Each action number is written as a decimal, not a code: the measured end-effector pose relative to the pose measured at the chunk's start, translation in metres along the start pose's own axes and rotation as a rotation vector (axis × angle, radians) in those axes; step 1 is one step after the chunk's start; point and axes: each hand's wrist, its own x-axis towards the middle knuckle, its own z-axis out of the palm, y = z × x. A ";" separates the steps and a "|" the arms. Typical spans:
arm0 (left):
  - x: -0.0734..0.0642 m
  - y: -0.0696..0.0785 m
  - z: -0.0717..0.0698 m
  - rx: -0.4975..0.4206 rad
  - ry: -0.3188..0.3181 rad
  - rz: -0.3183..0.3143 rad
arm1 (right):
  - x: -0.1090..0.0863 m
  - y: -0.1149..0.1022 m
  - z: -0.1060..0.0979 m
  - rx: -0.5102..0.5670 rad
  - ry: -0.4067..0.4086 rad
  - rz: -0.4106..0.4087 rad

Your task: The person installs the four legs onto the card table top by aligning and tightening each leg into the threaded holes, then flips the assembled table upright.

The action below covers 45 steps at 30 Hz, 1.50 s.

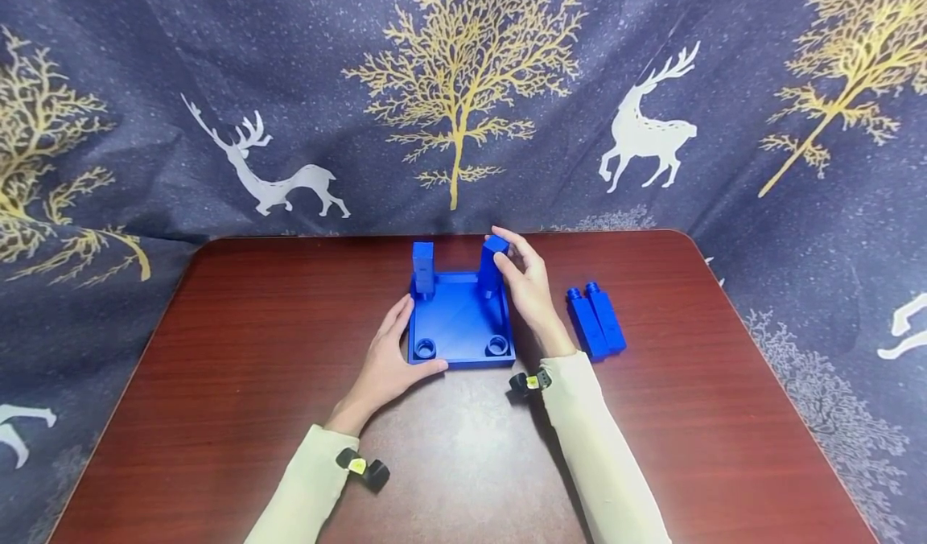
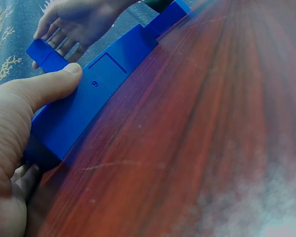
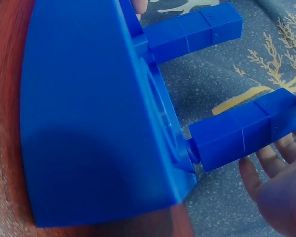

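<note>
A square blue base (image 1: 463, 316) with raised rims and round corner sockets lies on the table. My left hand (image 1: 386, 363) grips its near left corner, thumb along the front edge and fingers on the left side. At the far right corner my right hand (image 1: 532, 286) holds an upright blue leg (image 1: 493, 264) near its top. In the right wrist view, a narrow neck shows between this leg (image 3: 244, 131) and the base (image 3: 98, 118). A second blue leg (image 1: 423, 266) stands upright at the far left corner. Both near sockets are bare.
Two loose blue legs (image 1: 597, 321) with threaded ends lie side by side to the right of my right forearm. The wooden table (image 1: 290, 302) ends at a patterned dark cloth (image 1: 391, 182) just behind the base.
</note>
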 end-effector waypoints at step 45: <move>0.000 0.001 0.000 -0.017 0.008 0.020 | -0.001 -0.004 -0.006 0.230 -0.033 0.141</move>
